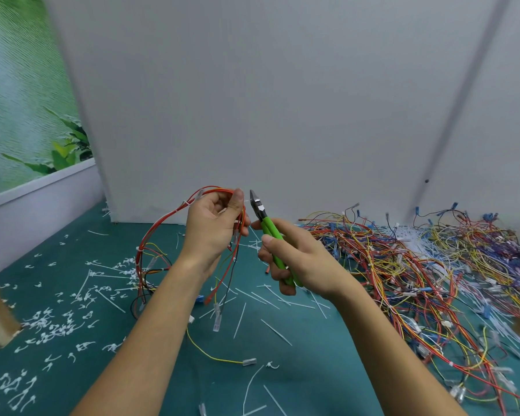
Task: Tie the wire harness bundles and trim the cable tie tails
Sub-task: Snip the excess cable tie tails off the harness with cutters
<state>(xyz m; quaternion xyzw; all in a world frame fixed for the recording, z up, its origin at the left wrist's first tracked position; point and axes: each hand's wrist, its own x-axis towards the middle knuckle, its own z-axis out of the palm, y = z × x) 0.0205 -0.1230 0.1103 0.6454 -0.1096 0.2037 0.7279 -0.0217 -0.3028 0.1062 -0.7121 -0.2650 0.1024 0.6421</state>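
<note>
Left hand (213, 226): grips red wire harness (162, 226), raised | Right hand (294, 259): clasps green-handled cutters (263, 219); blades beside cable tie tail (247, 200) | Tabletop (327, 355): trimmed tails scattered

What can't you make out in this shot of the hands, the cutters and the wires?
Head view, the only one:
- Cable tie under the left hand: covered by fingers; only a pale tail tip shows beside the cutters.
- Cutter blades: too small to tell whether they touch that tail.
- Wire pile: blurred, cut off at the right edge.

Wire pile (418, 265) crowding right, white panel (267, 100) blocking behind, green mat (327, 370) open centre
</note>
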